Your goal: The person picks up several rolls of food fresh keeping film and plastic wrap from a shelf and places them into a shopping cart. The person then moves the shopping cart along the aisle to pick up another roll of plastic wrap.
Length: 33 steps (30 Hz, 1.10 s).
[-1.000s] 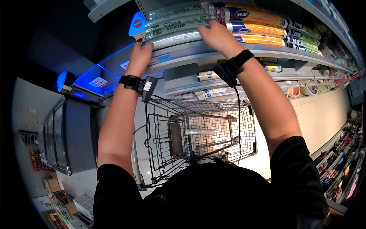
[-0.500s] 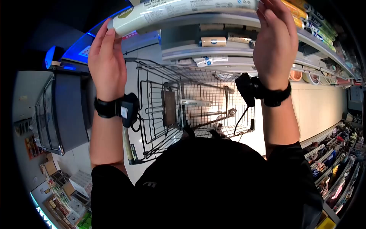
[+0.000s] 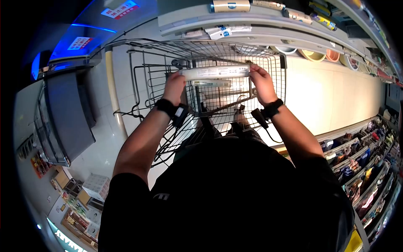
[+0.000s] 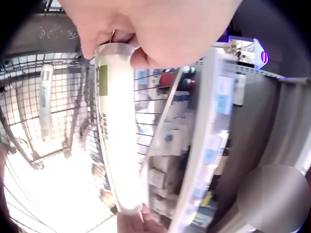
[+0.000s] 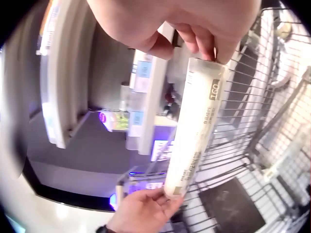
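A long white packaged roll (image 3: 216, 72) lies level between both hands, above the wire cart (image 3: 145, 80). My left hand (image 3: 174, 87) grips its left end and my right hand (image 3: 263, 85) pinches its right end. In the left wrist view the roll (image 4: 118, 131) runs from the left hand (image 4: 155, 29) down to the fingertips of the other hand. The right wrist view shows the right hand (image 5: 182, 24) at the end marked 160. A second, similar roll (image 3: 213, 83) rests in the cart, just below the held one in the head view.
Shelves (image 3: 302, 35) with rolls and tubs run along the top and right. A dark cabinet (image 3: 69, 117) stands left, with blue-lit panels (image 3: 90, 29) above it. Clothes racks (image 3: 365, 168) are at lower right, and boxes (image 3: 96, 186) at lower left.
Both hands have brought the held roll away from the upper shelf, down and toward the body, over the cart. The view has shifted so the upper shelf's rolls are mostly out of sight.
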{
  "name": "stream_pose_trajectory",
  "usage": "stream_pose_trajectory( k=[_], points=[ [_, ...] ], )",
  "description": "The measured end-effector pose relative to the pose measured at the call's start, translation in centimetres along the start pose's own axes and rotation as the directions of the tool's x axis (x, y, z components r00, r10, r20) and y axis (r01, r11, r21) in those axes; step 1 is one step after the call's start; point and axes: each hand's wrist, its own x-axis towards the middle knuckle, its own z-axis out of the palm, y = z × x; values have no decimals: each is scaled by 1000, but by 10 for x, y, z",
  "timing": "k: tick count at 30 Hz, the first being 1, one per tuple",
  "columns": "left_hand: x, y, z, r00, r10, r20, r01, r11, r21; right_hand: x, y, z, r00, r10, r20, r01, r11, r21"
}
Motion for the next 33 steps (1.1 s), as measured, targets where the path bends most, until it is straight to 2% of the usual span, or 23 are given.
stream_pose_trajectory(
  k=[1, 2, 4, 5, 6, 8, 10, 12, 14, 15, 16, 17, 18, 20, 21, 24, 25, 26, 28, 29, 30, 32, 33],
  points=[
    [14, -17, 9, 997, -69, -40, 72, 995, 72, 8, 19, -2, 998, 33, -52, -38, 996, -87],
    [32, -36, 14, 998, -67, -10, 68, 991, 114, 16, 40, -3, 992, 67, -103, -84, 982, -171],
    [86, -89, 15, 985, -161, -63, 172, 953, 250, 44, 93, -13, 989, 40, -144, -70, 975, -211],
    [125, -123, 9, 996, -59, -66, 82, 896, 436, 58, 114, -16, 983, 47, -175, -92, 961, -261],
    [144, -142, 11, 994, -19, -105, 67, 878, 475, 70, 134, -18, 977, 52, -206, -116, 943, -312],
    [135, -120, 33, 981, -75, -181, 162, 828, 537, 94, 166, -25, 967, 69, -247, -170, 892, -418],
    [152, -124, 34, 989, -128, -79, 149, 756, 638, 111, 199, -30, 966, 76, -249, -183, 878, -441],
    [180, -152, 28, 991, -122, -55, 128, 748, 651, 132, 236, -41, 967, 105, -230, -217, 812, -542],
    [211, -177, 17, 990, -142, 19, 89, 714, 694, 138, 241, -35, 953, 155, -259, -279, 779, -562],
    [216, -179, 18, 983, -183, -12, 137, 687, 714, 137, 232, -30, 949, 194, -250, -309, 735, -603],
    [221, -181, 19, 973, -224, -45, 186, 659, 729, 144, 250, -33, 943, 209, -260, -322, 769, -553],
    [227, -182, 18, 973, -228, -28, 161, 591, 790, 152, 266, -37, 946, 210, -246, -311, 793, -523],
    [224, -178, 22, 984, -171, -55, 146, 581, 801, 155, 271, -35, 951, 207, -231, -298, 818, -491],
    [232, -181, 19, 973, -224, -53, 186, 633, 752, 157, 274, -34, 944, 223, -242, -318, 803, -503],
    [246, -198, 9, 989, -147, -14, 99, 588, 803, 157, 270, -31, 949, 232, -215, -314, 778, -544],
    [266, -221, -1, 989, -149, -1, 87, 574, 814, 159, 264, -30, 941, 275, -198, -338, 721, -605],
    [251, -204, 9, 993, -117, -3, 58, 477, 877, 159, 267, -32, 942, 269, -200, -335, 731, -594],
    [241, -196, 13, 994, -110, -1, 53, 477, 877, 159, 268, -35, 944, 261, -202, -330, 742, -583],
    [232, -177, 17, 989, -139, 48, 26, 485, 874, 149, 235, -32, 947, 212, -241, -319, 720, -616],
    [224, -165, 18, 979, -193, 59, 50, 515, 856, 143, 223, -33, 951, 196, -240, -299, 785, -543],
    [213, -158, 23, 998, -14, 67, -53, 479, 876, 134, 200, -30, 955, 177, -239, -273, 842, -465],
    [190, -137, 28, 985, -77, 156, -38, 778, 627, 131, 189, -36, 983, 102, -154, -148, 933, -328],
    [167, -108, 35, 970, -136, 202, 20, 871, 491, 120, 159, -31, 990, 70, -118, -104, 945, -309]
  ],
)
